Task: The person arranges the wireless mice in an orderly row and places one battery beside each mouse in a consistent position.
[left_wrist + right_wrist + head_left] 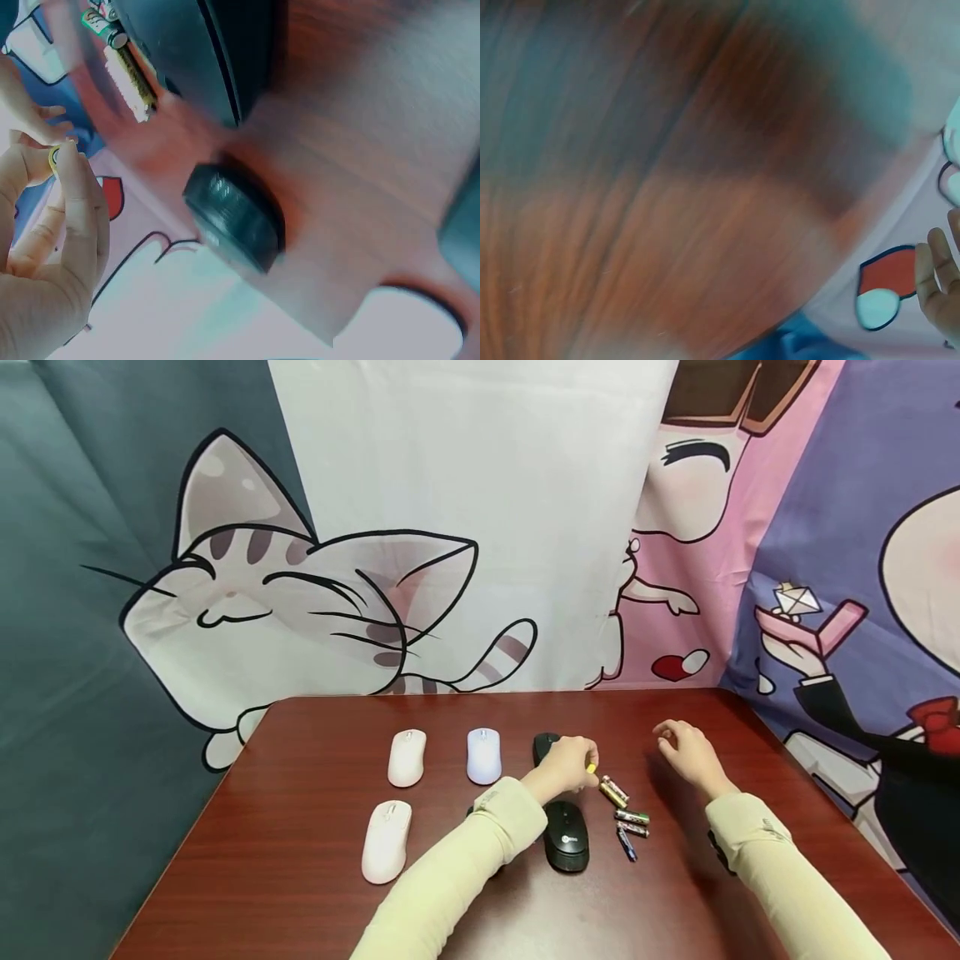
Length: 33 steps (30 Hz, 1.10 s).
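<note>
My left hand (561, 766) pinches a small yellow battery (592, 768) between thumb and fingertips, above the table. In the left wrist view only the battery's end (54, 159) shows. Just beyond that hand lies a black mouse (543, 745), partly hidden behind it. A larger black mouse (566, 837) lies nearer, below the wrist. To the right is a loose group of batteries, among them a yellow one (613, 795), a green one (632, 817) and a blue one (627, 844). My right hand (692, 756) hovers right of them, fingers loosely bent, holding nothing.
Two white mice (407, 758) (387, 842) and a lavender mouse (483, 756) lie on the left of the dark red table (300, 827). My left sleeve mostly covers another dark object. Printed cloth (480, 485) hangs behind the table.
</note>
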### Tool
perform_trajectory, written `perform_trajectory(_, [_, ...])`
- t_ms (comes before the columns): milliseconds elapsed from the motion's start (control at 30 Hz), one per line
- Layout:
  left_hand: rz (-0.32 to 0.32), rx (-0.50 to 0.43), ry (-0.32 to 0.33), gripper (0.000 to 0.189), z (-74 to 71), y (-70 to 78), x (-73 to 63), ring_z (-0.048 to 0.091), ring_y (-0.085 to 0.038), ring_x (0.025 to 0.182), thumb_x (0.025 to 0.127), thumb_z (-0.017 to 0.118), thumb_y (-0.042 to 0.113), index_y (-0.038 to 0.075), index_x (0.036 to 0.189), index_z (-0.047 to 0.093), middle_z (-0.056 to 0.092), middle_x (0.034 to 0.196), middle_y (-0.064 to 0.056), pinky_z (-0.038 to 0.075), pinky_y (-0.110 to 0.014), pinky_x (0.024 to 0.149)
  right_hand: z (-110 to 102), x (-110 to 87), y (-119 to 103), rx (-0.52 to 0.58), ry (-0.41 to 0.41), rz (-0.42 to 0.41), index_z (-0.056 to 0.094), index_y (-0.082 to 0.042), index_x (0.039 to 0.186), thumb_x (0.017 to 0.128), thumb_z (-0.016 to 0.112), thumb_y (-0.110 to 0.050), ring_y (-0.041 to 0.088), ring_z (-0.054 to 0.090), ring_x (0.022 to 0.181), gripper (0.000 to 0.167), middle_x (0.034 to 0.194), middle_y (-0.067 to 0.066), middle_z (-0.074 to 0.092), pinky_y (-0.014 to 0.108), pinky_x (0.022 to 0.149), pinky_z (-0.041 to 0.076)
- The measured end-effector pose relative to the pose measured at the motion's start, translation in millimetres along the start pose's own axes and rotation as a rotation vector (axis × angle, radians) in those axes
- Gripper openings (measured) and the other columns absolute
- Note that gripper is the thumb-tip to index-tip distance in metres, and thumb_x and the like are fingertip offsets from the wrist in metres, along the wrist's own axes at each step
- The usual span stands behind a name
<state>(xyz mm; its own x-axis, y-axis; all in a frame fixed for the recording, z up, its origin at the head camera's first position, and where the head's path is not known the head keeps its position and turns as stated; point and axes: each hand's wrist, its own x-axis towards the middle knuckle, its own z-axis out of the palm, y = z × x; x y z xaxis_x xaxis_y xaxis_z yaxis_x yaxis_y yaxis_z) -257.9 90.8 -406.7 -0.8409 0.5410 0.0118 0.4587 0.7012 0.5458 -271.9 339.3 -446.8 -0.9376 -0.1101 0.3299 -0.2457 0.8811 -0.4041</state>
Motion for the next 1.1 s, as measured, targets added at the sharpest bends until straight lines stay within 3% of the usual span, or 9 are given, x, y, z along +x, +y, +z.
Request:
perform_trajectory(167, [0.04, 0.016, 0.047, 0.011, -11.2, -11.3, -10.8, 0.051, -0.004, 0.052, 0.077, 0.073, 0.011, 0.008, 0.084, 0.065, 0.062, 0.073, 0.001, 0.039, -0.013, 0.05, 4, 2.5, -16, -0.008, 0.029, -0.063, 0.063, 0.006, 0.099, 0.084, 0.055, 0.0, 0.038, 0.057, 0.085, 0.017, 0.089, 0.022, 0.061, 0.052, 0.076, 0.044])
perform_trajectory(367, [-0.02, -0.034, 0.085, 0.01, -23.6, -29.9, -21.3, 0.053, -0.006, 0.047, 0.074, 0.073, 0.008, 0.007, 0.08, 0.065, 0.062, 0.068, 0.001, 0.043, -0.016, 0.051, 6, 4.7, -35, -0.026, 0.057, -0.106, 0.063, 0.005, 0.098, 0.084, 0.057, 0.0, 0.038, 0.058, 0.085, 0.016, 0.09, 0.021, 0.062, 0.052, 0.076, 0.044])
perform_trajectory(567, [-0.022, -0.012, 0.145, 0.013, -37.7, -41.7, -30.8, 0.054, -0.005, 0.046, 0.073, 0.073, 0.006, 0.007, 0.085, 0.068, 0.069, 0.077, -0.003, 0.042, -0.015, 0.05, 4, 6.6, -53, 0.006, 0.066, -0.101, 0.063, 0.005, 0.099, 0.086, 0.056, -0.001, 0.037, 0.058, 0.087, 0.016, 0.092, 0.022, 0.062, 0.051, 0.076, 0.044])
perform_trajectory(833, [0.014, -0.101, 0.192, 0.012, -48.5, -54.3, -50.1, 0.049, 0.0, 0.047, 0.073, 0.07, 0.0, 0.003, 0.085, 0.067, 0.066, 0.064, -0.004, 0.038, -0.013, 0.046, 6, 9.0, -74, 0.054, 0.039, -0.085, 0.063, 0.004, 0.101, 0.087, 0.055, -0.001, 0.037, 0.059, 0.09, 0.017, 0.094, 0.021, 0.063, 0.052, 0.079, 0.045])
perform_trajectory(1100, [-0.022, -0.118, 0.262, 0.015, -65.1, -70.8, -70.3, 0.048, -0.003, 0.051, 0.076, 0.066, 0.001, 0.004, 0.091, 0.068, 0.063, 0.062, -0.005, 0.037, -0.015, 0.048, 10, 15.2, -101, 0.086, 0.003, -0.112, 0.063, 0.002, 0.102, 0.089, 0.055, -0.003, 0.036, 0.058, 0.093, 0.016, 0.097, 0.02, 0.063, 0.051, 0.081, 0.045])
